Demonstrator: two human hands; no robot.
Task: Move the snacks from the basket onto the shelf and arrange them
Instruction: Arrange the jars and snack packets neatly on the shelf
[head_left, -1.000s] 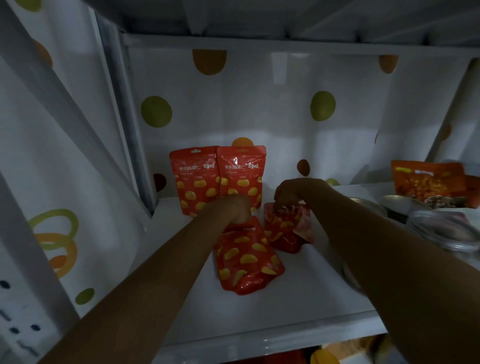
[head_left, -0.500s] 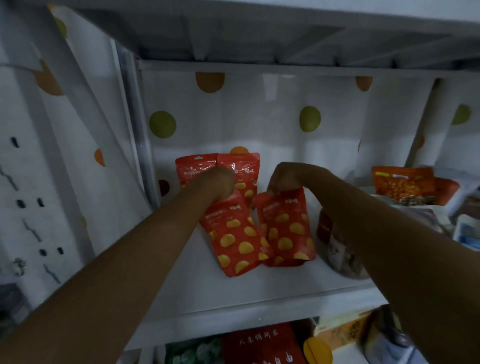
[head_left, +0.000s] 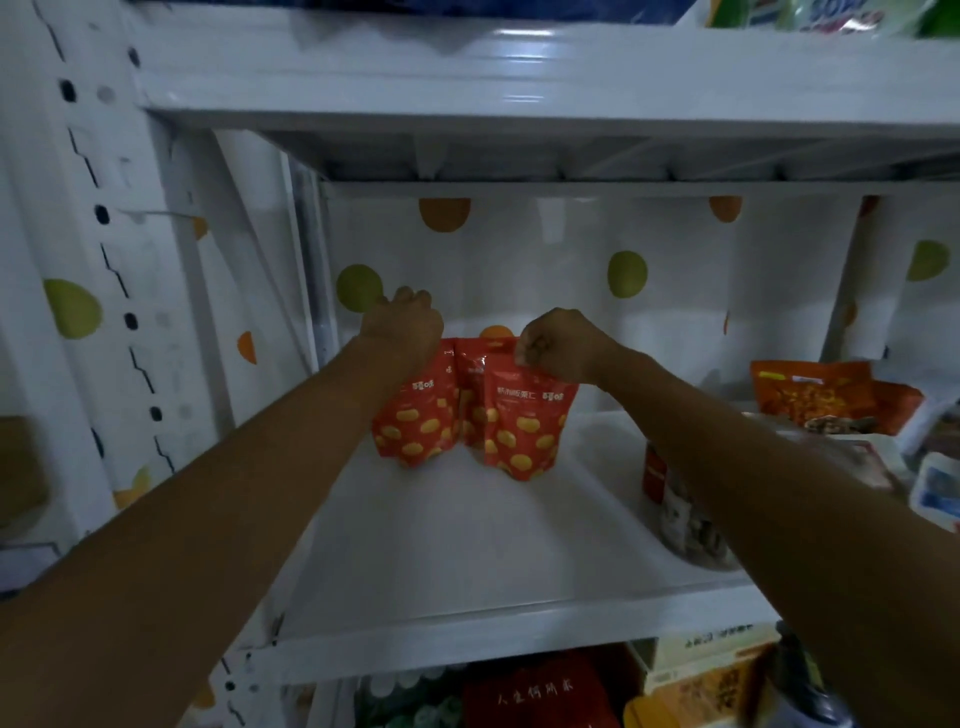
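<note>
Red pouches (head_left: 524, 431) are stood upright on the shelf (head_left: 467, 545), tops gripped by the left hand (head_left: 405, 327) and right hand (head_left: 561, 343); basket unseen, remainder unknown.

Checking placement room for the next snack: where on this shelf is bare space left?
Bare: the white shelf board in front of the red stand-up snack pouches, out to its front lip, and the strip between them and the clear jar. Crowded: the right end, with jar, orange snack bags and white plastic tub.
</note>
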